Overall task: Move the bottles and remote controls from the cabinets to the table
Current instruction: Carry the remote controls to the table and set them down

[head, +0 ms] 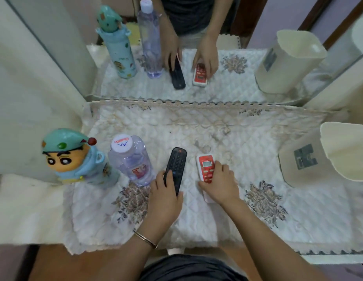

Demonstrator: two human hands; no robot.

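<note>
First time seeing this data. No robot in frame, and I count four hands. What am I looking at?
There is no robot here. A person works bare-handed, and the single picture comes from a camera worn on their head, looking down. The upper pair of hands is only a reflection in the mirror at the back. The left hand grips a black remote, and the right hand grips a red-and-white remote. Both remotes are down at the quilted cloth; I cannot tell whether they touch it. Left of them stand a cartoon-head bottle and a clear water bottle. A cream bin sits at the right.
</note>
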